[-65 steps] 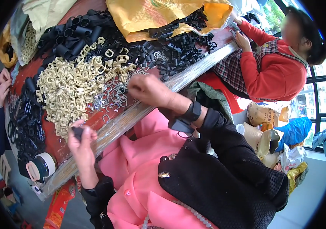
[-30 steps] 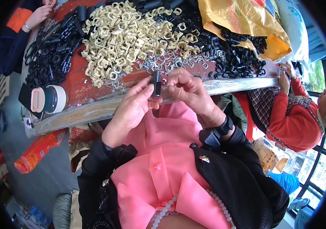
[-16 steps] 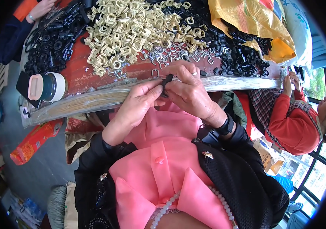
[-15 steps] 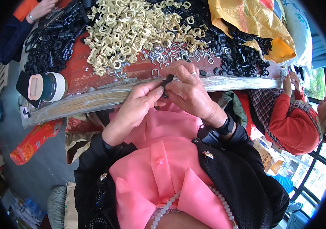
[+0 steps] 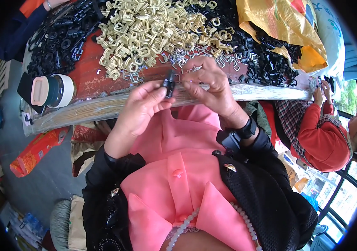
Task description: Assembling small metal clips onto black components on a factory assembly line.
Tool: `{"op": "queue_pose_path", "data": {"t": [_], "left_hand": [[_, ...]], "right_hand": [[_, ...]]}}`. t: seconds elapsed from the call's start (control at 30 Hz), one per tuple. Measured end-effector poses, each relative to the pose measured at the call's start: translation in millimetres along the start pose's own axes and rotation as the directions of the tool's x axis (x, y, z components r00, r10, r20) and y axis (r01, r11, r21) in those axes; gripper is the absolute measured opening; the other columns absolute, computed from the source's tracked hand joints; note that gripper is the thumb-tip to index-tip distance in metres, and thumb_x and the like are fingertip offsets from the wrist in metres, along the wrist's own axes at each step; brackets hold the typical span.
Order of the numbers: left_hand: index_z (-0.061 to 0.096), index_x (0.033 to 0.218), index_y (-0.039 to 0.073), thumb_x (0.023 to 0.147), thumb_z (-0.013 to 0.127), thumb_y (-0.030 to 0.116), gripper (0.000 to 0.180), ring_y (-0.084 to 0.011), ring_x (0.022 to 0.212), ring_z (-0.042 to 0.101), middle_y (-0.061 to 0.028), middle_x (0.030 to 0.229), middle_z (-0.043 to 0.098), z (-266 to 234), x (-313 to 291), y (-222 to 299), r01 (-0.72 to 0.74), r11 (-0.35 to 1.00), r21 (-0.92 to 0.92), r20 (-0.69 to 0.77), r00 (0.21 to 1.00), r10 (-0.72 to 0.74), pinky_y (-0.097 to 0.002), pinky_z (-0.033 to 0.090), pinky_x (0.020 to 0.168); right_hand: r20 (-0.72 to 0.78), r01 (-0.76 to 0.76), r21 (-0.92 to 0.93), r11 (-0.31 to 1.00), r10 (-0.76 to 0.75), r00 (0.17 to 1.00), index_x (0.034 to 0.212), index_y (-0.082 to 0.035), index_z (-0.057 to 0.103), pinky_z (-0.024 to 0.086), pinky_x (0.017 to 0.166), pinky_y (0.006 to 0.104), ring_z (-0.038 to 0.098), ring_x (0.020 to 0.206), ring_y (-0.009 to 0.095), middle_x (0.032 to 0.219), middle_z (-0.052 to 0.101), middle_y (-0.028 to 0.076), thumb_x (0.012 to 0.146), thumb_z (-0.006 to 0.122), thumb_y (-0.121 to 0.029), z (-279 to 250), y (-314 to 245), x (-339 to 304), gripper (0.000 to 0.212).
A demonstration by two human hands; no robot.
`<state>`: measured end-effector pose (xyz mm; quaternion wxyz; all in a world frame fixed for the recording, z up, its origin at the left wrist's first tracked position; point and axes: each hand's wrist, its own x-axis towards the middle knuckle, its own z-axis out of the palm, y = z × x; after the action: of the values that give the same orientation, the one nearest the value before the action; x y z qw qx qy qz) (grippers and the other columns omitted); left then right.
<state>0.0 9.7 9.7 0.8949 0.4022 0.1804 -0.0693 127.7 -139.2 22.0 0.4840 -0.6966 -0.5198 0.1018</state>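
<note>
Between the thumb and fingers of my left hand (image 5: 143, 102) is a small black tubular plastic fitting (image 5: 169, 85), held upright near the table's front edge. My right hand (image 5: 212, 85) is just to the right of it, thumb and forefinger apart, with nothing visible between them. Beyond the right fingertips lie bent metal wire clips (image 5: 195, 53), scattered along the front of a large heap of cream plastic clips (image 5: 145, 31). Small black plastic pieces (image 5: 266, 69) are piled to the right.
The red table (image 5: 87, 62) has a plastic-wrapped front edge (image 5: 90, 106). On its left are more black fittings (image 5: 55, 52) and a roll of white tape (image 5: 64, 91). A yellow woven sack (image 5: 281, 25) lies at right. Another person in red (image 5: 320, 134) works at far right; a co-worker's sleeve (image 5: 13, 35) shows at upper left.
My hands have come apart: the right has moved off the fitting and opened its fingers. The left has tipped the black fitting upright into plain view.
</note>
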Motion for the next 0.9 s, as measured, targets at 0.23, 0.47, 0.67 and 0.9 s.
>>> {"op": "queue_pose_path", "data": {"t": [0.23,0.47,0.67,0.9], "left_hand": [[0.049,0.099,0.0,0.084,0.048,0.012,0.02,-0.0151,0.078,0.057,-0.0152,0.096,0.056,-9,-3,4,-0.109,0.985,-0.133,-0.078,0.992,0.099,-0.0245,0.046,0.071],[0.05,0.094,0.003,0.084,0.047,0.011,0.013,-0.018,0.082,0.057,-0.0175,0.099,0.055,-11,-1,-2,-0.117,0.98,-0.159,-0.06,0.992,0.108,-0.026,0.047,0.072],[0.05,0.095,0.004,0.083,0.048,0.011,0.014,-0.0185,0.083,0.057,-0.0172,0.099,0.055,-8,-1,-3,-0.13,0.979,-0.158,-0.08,0.99,0.118,-0.026,0.047,0.071],[0.05,0.096,0.004,0.083,0.048,0.011,0.015,-0.0189,0.084,0.057,-0.0168,0.099,0.055,-10,0,-4,-0.133,0.972,-0.192,-0.091,0.989,0.117,-0.0259,0.047,0.071]], "right_hand": [[0.372,0.312,-0.474,0.823,-0.134,0.919,0.079,-0.006,0.056,0.041,0.069,0.0315,0.05,0.079,0.022,0.085,0.05,0.006,0.064,0.057,-0.007,1,29,17,0.016],[0.375,0.275,-0.464,0.842,-0.095,0.922,0.082,-0.004,0.049,0.043,0.066,0.0332,0.05,0.074,0.026,0.076,0.047,0.008,0.067,0.052,-0.008,6,40,18,0.016],[0.345,0.154,-0.555,0.818,0.058,0.937,0.081,-0.004,0.048,0.043,0.065,0.0336,0.05,0.074,0.026,0.076,0.046,0.008,0.066,0.053,-0.007,8,32,17,0.016],[0.388,0.332,-0.44,0.834,-0.157,0.908,0.088,-0.004,0.052,0.042,0.069,0.0327,0.051,0.077,0.023,0.084,0.051,0.006,0.064,0.057,-0.009,-11,32,16,0.025]]}}
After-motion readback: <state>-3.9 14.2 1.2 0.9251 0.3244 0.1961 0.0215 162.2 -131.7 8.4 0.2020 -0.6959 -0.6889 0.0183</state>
